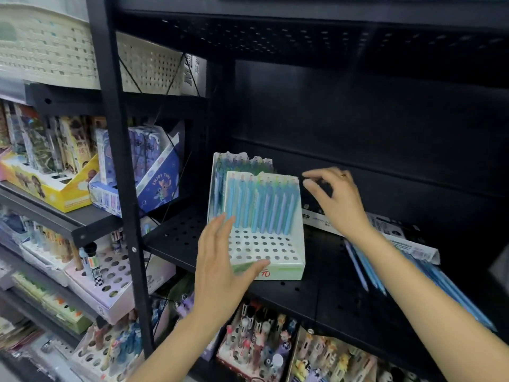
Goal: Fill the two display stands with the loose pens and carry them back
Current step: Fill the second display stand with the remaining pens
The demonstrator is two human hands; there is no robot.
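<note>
Two white display stands sit one behind the other on a black perforated shelf. The front stand holds a back row of blue pens and has several rows of bare holes. The rear stand also carries blue and green pens. My left hand is spread flat against the front stand's left side, thumb along its front edge. My right hand hovers just right of the stands with fingers loosely curled, holding nothing. Loose blue pens lie on the shelf under my right forearm.
A crumpled white wrapper lies behind the loose pens. Black shelf uprights stand to the left. Neighbouring shelves carry boxed pens and a white holed pen stand. Character pens fill the shelf below.
</note>
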